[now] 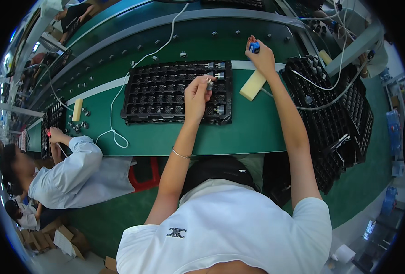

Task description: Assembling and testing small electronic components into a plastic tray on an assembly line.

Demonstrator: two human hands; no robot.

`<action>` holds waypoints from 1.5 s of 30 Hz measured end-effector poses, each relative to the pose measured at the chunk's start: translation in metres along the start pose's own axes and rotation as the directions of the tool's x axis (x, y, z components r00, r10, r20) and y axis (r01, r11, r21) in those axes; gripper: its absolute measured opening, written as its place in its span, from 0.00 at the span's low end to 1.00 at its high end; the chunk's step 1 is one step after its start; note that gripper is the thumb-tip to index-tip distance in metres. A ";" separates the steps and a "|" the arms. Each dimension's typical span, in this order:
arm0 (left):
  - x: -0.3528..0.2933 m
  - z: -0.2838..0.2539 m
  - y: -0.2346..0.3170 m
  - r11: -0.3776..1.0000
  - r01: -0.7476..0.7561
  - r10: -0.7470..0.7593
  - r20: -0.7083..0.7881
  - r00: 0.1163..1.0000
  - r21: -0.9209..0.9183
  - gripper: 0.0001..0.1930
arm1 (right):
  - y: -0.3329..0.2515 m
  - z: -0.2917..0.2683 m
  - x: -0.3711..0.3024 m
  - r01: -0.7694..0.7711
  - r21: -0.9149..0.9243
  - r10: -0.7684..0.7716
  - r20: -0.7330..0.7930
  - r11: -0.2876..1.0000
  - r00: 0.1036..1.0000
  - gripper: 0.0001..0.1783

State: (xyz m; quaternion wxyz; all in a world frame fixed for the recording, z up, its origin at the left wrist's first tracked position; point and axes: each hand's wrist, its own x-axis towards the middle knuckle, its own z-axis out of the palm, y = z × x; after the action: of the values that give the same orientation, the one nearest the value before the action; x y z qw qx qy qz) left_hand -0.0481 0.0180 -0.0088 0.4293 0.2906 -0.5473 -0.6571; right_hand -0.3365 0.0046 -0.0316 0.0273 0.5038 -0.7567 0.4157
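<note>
A black compartment tray (154, 92) lies on the green bench in front of me. Over its right part, my left hand (196, 98) pinches a small metal part (209, 85) between thumb and fingertips. Several similar silvery parts (219, 109) sit in the tray's right-hand columns. Farther back and to the right, my right hand (262, 58) is closed round a small blue object (254, 47); its exact kind is hidden by the fingers. A pale yellow foam block (252, 86) rests just below the right wrist.
Stacked black trays (321, 114) stand to my right, under a loose cable. A white cable (112, 107) crosses the bench left of the tray. Small parts (182, 55) lie scattered on the green strip (198, 43) behind. A co-worker (74, 176) sits at the left beside another yellow block (77, 109).
</note>
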 end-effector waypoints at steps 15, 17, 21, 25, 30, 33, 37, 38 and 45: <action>-0.005 -0.002 0.006 0.998 0.011 -0.012 -0.020 1.000 -0.062 0.10 | -0.070 -0.020 -0.026 -0.265 0.618 0.087 0.302 0.741 0.949 0.19; -0.014 0.006 0.014 0.998 -0.046 0.046 -0.008 0.999 -0.037 0.09 | -0.103 -0.050 -0.060 -0.319 0.672 0.063 0.376 0.669 0.924 0.18; -0.025 0.022 0.018 0.999 -0.036 0.036 0.014 0.999 -0.022 0.10 | -0.127 -0.074 -0.104 -0.424 0.707 0.096 0.454 0.566 0.886 0.17; -0.031 0.029 0.016 0.992 -0.124 0.122 0.086 0.989 0.015 0.09 | -0.114 -0.073 -0.117 -0.461 0.731 0.108 0.476 0.502 0.873 0.18; -0.045 0.030 0.026 0.999 0.028 -0.030 0.127 0.991 0.014 0.10 | -0.099 -0.077 -0.130 -0.568 0.733 0.043 0.598 0.374 0.800 0.20; -0.050 0.032 0.018 0.999 0.030 -0.024 0.139 0.990 -0.040 0.10 | -0.103 -0.083 -0.134 -0.596 0.729 0.031 0.623 0.337 0.781 0.21; -0.054 0.034 0.004 0.999 -0.048 0.051 0.117 0.992 -0.025 0.09 | -0.096 -0.086 -0.142 -0.605 0.722 0.018 0.637 0.335 0.771 0.22; -0.055 0.035 0.001 0.997 -0.076 0.075 0.108 0.991 -0.002 0.09 | -0.095 -0.088 -0.144 -0.619 0.716 0.017 0.649 0.324 0.760 0.22; -0.060 0.039 0.001 0.994 -0.106 0.104 0.096 0.990 0.008 0.10 | -0.091 -0.086 -0.154 -0.657 0.710 -0.017 0.682 0.252 0.731 0.26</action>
State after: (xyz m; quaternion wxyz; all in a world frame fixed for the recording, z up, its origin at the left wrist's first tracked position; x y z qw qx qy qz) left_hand -0.0529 0.0893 -0.0046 0.4347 0.2325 -0.5861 -0.6430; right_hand -0.2219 0.1616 0.0079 -0.5816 0.3434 -0.4358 0.5949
